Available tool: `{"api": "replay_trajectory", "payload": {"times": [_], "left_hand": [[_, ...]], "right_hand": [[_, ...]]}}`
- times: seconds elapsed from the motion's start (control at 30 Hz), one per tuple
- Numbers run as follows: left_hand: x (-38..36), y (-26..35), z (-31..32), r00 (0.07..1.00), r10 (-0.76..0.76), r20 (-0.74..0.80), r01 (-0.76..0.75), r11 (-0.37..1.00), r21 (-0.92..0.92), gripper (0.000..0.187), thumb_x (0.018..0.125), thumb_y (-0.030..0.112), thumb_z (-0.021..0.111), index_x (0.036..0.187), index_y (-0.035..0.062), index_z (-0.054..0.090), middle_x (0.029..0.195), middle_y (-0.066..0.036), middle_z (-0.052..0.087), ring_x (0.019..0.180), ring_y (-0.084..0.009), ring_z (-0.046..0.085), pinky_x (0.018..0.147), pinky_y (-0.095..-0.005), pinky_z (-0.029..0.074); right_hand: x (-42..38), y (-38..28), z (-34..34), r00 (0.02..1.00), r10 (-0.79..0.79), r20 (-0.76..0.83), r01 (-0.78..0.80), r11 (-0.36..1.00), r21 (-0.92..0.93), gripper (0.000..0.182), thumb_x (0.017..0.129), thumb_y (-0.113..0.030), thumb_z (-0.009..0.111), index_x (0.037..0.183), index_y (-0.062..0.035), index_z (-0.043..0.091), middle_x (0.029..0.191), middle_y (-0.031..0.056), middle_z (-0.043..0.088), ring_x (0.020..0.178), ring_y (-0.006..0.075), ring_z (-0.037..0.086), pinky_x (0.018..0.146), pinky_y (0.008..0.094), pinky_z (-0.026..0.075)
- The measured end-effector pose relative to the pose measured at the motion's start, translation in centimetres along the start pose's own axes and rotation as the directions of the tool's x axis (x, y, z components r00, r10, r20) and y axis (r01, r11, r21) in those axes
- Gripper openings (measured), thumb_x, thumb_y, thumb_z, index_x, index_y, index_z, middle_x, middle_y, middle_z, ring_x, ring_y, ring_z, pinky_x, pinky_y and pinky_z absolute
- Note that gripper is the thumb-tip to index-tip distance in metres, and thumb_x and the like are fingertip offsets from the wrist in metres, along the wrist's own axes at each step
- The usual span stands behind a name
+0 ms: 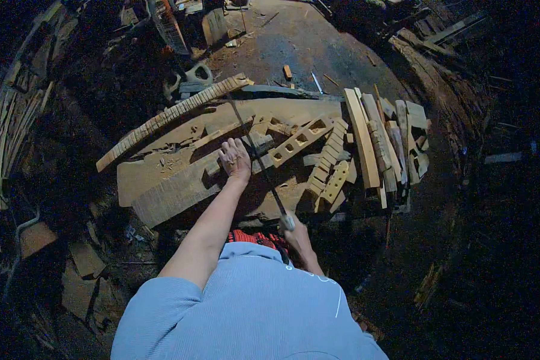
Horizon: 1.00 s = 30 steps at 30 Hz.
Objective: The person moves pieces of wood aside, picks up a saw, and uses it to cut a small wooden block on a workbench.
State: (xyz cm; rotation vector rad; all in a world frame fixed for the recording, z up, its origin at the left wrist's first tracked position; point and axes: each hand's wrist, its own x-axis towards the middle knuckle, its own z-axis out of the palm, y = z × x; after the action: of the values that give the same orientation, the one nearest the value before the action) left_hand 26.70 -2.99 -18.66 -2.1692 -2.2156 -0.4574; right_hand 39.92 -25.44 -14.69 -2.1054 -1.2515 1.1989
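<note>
My right hand [300,240], low in front of my body, is closed around the handle of a saw [272,187]. The saw's long, narrow, dark blade slants away to the upper left and crosses a wooden block [261,147] on the workbench. My left hand [235,161] bears down on the block just left of the blade, its fingers curled over the wood. Right of the blade lies a wooden piece with a row of square holes [300,141]. Where the blade meets the wood is too dim to make out clearly.
A long notched strip [174,113] lies along the workbench [139,180]'s far left edge. Further right are a stepped notched piece [328,157], a piece with round holes [336,181] and several boards [363,141]. Scrap boards [81,279] lie on the ground at left.
</note>
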Motion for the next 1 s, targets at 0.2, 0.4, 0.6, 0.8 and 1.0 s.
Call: {"api": "replay_trajectory", "payload": {"times": [0.2, 0.4, 0.6, 0.8, 1.0], "left_hand": [[-0.6, -0.8, 1.5, 0.975, 0.104, -0.198, -0.083, 0.99, 0.113, 0.013, 0.075, 0.011, 0.042, 0.082, 0.0054, 0.051, 0.084, -0.008, 0.046, 0.085, -0.0224, 0.042, 0.074, -0.0368, 0.035], [-0.4, -0.4, 0.5, 0.997, 0.031, -0.076, -0.028, 0.998, 0.052, 0.012, 0.075, 0.012, 0.042, 0.081, 0.0061, 0.051, 0.083, -0.008, 0.046, 0.086, -0.0224, 0.042, 0.075, -0.0363, 0.034], [0.0, 0.1, -1.1, 1.0, 0.008, 0.021, -0.008, 1.0, -0.003, 0.011, 0.076, 0.013, 0.042, 0.082, 0.0069, 0.049, 0.084, -0.008, 0.046, 0.085, -0.0231, 0.044, 0.075, -0.037, 0.036], [0.0, -0.1, -0.5, 0.999, 0.033, 0.022, -0.033, 0.999, -0.007, 0.011, 0.075, 0.013, 0.042, 0.081, 0.0072, 0.049, 0.08, -0.007, 0.045, 0.082, -0.0219, 0.044, 0.073, -0.0352, 0.035], [-0.4, -1.1, 2.9, 0.958, -0.055, 0.28, 0.082, 0.993, -0.083, 0.033, 0.078, 0.014, 0.04, 0.105, -0.0019, 0.047, 0.117, -0.018, 0.041, 0.111, -0.0329, 0.034, 0.092, -0.0433, 0.025]], "right_hand": [[7.2, -6.2, 1.3, 0.953, -0.284, -0.105, 0.295, 0.948, 0.119, 0.041, 0.07, -0.006, 0.047, 0.111, -0.01, 0.045, 0.089, 0.0171, 0.057, 0.086, 0.0286, 0.055, 0.073, 0.0306, 0.041], [2.7, -2.7, 0.5, 0.992, -0.118, -0.049, 0.118, 0.993, -0.003, 0.042, 0.072, -0.007, 0.053, 0.113, -0.0113, 0.046, 0.09, 0.0156, 0.057, 0.083, 0.0255, 0.055, 0.072, 0.0288, 0.041], [-7.5, 6.2, -0.1, 1.0, 0.016, 0.015, -0.019, 0.978, 0.21, 0.056, 0.061, 0.001, 0.053, 0.115, -0.015, 0.044, 0.091, 0.0157, 0.056, 0.082, 0.0192, 0.055, 0.071, 0.0262, 0.041], [-5.8, 2.5, -0.8, 0.999, 0.037, -0.022, -0.035, 0.993, 0.109, 0.059, 0.061, 0.005, 0.05, 0.116, -0.0164, 0.044, 0.089, 0.0123, 0.057, 0.083, 0.0154, 0.054, 0.072, 0.0252, 0.041], [5.6, -2.7, 0.7, 0.976, -0.208, -0.056, 0.21, 0.978, 0.018, 0.057, 0.061, 0.0, 0.049, 0.115, -0.0167, 0.043, 0.093, 0.0165, 0.056, 0.086, 0.0274, 0.056, 0.072, 0.0312, 0.042]]}}
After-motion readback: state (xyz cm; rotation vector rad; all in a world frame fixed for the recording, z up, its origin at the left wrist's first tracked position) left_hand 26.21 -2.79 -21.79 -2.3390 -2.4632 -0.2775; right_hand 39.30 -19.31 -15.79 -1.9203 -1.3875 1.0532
